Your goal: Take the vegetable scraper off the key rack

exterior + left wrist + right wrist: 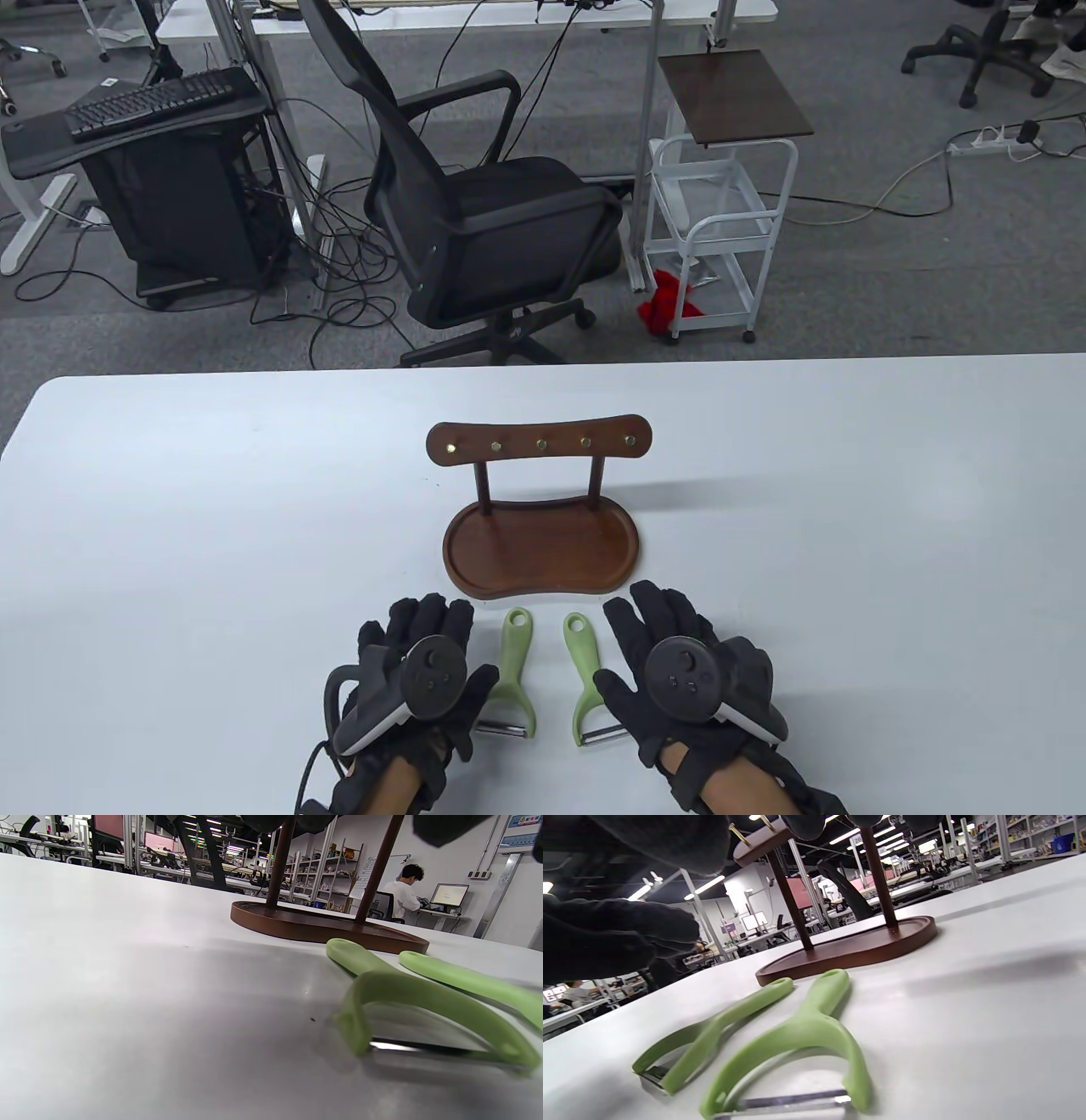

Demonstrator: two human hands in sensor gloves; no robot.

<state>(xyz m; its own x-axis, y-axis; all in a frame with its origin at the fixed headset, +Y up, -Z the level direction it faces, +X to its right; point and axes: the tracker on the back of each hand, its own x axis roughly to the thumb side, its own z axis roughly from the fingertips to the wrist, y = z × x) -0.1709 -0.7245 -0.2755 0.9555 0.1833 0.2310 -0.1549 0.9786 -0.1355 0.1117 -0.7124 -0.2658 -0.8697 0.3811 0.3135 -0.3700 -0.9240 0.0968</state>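
Peelers number two: both green vegetable scrapers lie flat on the white tabletop between the two gloved hands, just in front of the key rack, handles pointing toward its tray and blades toward the person. The left scraper lies just beside the left hand, whose thumb side is close to or touching the blade end; contact cannot be settled from the table view. The right scraper lies just beside the right hand, whose thumb sits near its blade. Neither hand holds anything: each grip is apart, fingers spread flat on the tabletop, palm down, with a tracker on its back. Part of the left scraper's blade is hidden behind the left thumb. In the left wrist view the fingers show only as dark shapes at the top edge, and the farther scraper is cut off at the right edge. The rack's top bar carries five brass hooks, all bare, on two posts rising from a kidney-shaped wooden tray.
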